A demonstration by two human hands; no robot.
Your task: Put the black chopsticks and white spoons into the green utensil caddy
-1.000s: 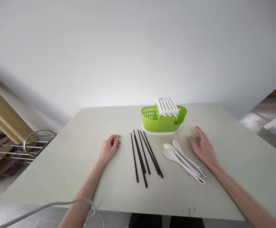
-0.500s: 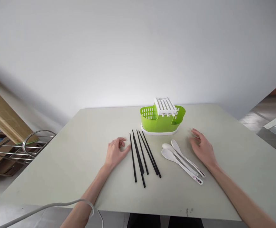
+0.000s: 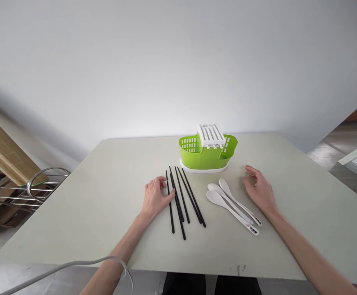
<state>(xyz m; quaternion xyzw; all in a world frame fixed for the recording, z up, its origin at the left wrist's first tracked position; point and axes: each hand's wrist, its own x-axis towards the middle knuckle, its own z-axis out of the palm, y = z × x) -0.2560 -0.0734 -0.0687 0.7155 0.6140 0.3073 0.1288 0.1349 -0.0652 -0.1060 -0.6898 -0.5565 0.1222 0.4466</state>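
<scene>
Several black chopsticks (image 3: 183, 196) lie loosely side by side on the pale table. My left hand (image 3: 158, 196) rests at their left edge, thumb and fingers apart, the thumb over the leftmost sticks. Right of them are three white spoons (image 3: 232, 207), bowls toward the back left. Beyond, a green basket (image 3: 207, 157) stands upright on a white base, with a white slotted holder (image 3: 211, 135) across its middle. My right hand (image 3: 260, 190) is to the right of the spoons, fingers apart and holding nothing.
The table (image 3: 129, 164) backs onto a plain wall. At the left are a metal rack (image 3: 43, 188), a leaning wooden board (image 3: 9, 147) and cardboard boxes. A grey cable (image 3: 64, 266) crosses the table's front left edge and my left forearm.
My left hand has moved right, so its thumb is now over the leftmost chopsticks. My right hand looks much the same. The whole view has shifted slightly.
</scene>
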